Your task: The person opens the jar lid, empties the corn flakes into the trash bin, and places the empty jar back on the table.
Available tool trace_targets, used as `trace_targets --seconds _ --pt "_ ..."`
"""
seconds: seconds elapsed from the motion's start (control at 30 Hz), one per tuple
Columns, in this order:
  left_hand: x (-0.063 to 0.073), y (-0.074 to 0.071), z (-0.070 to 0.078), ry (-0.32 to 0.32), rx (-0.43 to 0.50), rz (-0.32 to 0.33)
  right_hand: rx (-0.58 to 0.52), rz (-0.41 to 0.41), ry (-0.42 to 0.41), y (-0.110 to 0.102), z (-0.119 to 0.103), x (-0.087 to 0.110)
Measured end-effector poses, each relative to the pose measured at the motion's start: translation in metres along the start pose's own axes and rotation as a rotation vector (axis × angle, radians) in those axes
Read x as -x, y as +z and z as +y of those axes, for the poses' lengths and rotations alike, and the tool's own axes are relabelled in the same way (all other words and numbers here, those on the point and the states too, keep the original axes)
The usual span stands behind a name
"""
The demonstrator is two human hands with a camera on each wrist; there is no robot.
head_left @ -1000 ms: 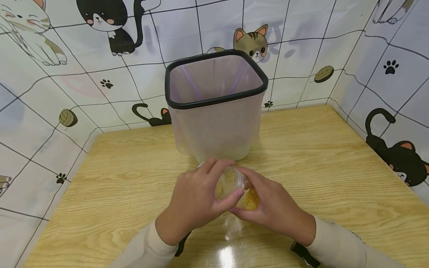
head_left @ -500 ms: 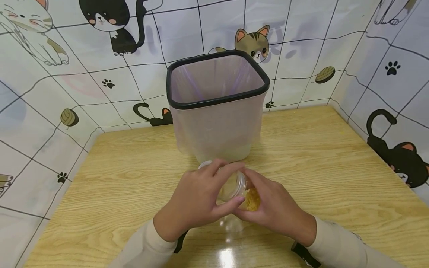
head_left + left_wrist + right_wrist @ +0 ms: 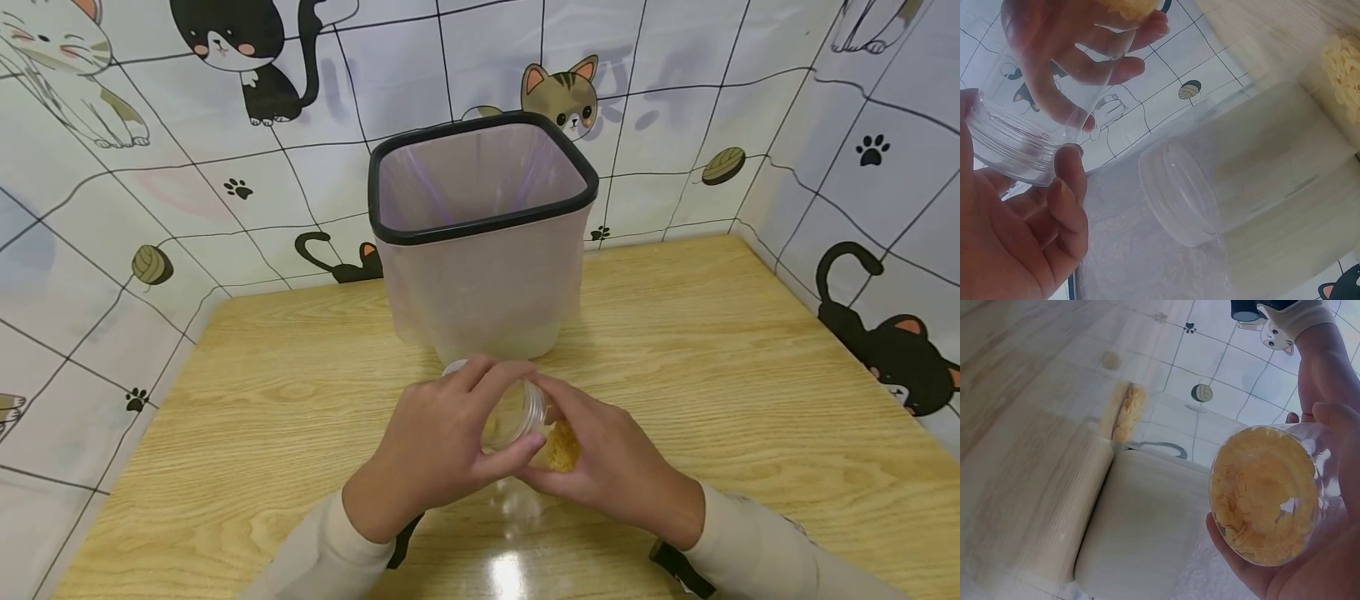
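Clear jar (image 3: 510,419), yellow flakes (image 3: 1263,494) at base: tilted over table (image 3: 750,375), neck gripped by left hand (image 3: 438,442), base by right hand (image 3: 615,458); whether lidded, indeterminable. Second jar (image 3: 1266,156), beside bin (image 3: 483,292): mostly hidden behind left hand in head view.

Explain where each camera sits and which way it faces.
Head: worn on the head, facing forward and down at bin and table; left hand, right hand, sleeves show.
Left wrist: worn there, facing the jar; both hands show.
Right wrist: likewise, facing the jar's yellow flakes; both hands show.
Both wrist views share the jar.
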State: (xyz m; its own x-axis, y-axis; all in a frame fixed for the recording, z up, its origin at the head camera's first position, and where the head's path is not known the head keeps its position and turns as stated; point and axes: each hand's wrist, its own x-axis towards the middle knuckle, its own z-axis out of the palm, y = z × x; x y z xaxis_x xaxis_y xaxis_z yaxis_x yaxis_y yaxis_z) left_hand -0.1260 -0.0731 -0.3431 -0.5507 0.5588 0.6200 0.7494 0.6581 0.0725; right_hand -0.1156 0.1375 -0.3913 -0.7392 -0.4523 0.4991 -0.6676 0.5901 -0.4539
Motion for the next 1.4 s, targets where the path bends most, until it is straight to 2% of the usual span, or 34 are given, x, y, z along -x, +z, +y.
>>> trace_targets --seconds 0.7,0.97,1.17,1.4 --pt "0.0011 0.0004 0.0014 -0.025 -0.014 -0.001 0.008 -0.036 0.018 0.0015 -0.0016 -0.0016" --pt "0.0013 -0.0006 0.003 -0.066 -0.031 -0.038 0.006 -0.048 0.028 0.0027 -0.0014 -0.002" --pt "0.0013 -0.0007 0.0043 -0.081 -0.036 -0.03 0.005 -0.039 0.022 0.0037 -0.001 -0.0019" --pt "0.0012 0.0002 0.0045 -0.083 0.031 -0.05 0.046 -0.002 -0.003 0.0032 0.0002 -0.0012"
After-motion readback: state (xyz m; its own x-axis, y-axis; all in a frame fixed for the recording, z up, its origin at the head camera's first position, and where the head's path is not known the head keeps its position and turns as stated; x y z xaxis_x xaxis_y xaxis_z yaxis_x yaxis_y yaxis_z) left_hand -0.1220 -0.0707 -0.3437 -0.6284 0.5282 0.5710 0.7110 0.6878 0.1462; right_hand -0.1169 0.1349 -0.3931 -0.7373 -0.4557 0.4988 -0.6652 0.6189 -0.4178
